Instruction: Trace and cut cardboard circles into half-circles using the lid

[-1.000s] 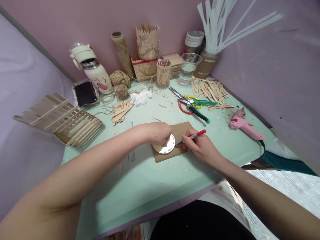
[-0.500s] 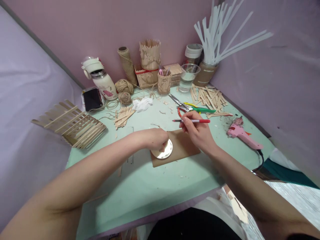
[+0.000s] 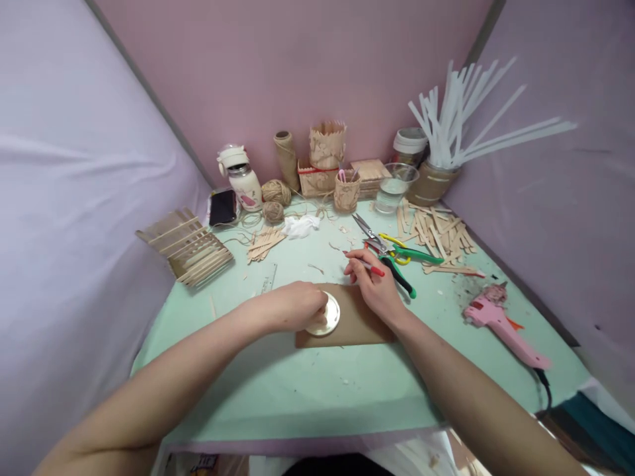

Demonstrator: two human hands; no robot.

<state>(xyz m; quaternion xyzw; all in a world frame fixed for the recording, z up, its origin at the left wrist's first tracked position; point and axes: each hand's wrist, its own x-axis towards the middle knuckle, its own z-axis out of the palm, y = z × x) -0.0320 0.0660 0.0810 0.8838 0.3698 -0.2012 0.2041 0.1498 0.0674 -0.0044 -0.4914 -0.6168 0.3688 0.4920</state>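
Observation:
My left hand [image 3: 292, 307] is curled over a round white lid [image 3: 327, 317] and presses it flat on a brown cardboard piece [image 3: 360, 327] lying on the pale green table [image 3: 307, 390]. Beyond the cardboard's far edge, my right hand [image 3: 374, 285] pinches a red pen [image 3: 370, 266], held low and nearly level, its tip pointing left. The scissors and pliers lie just past the right hand.
Scissors [image 3: 368, 231] and green and red-handled pliers [image 3: 404, 259] lie behind the cardboard. A pink glue gun [image 3: 501, 324] rests at right. Loose craft sticks [image 3: 441, 231], a stick lattice [image 3: 191, 246], twine balls [image 3: 275, 193], a flask [image 3: 243, 182], a phone [image 3: 223, 207], a water cup [image 3: 394, 187] and white strips in a jar [image 3: 436, 178] stand behind.
My right hand lifted the red pen off the cardboard beside the lid and carried it away to the far edge. The left hand stayed on the lid. The camera tilted up and back.

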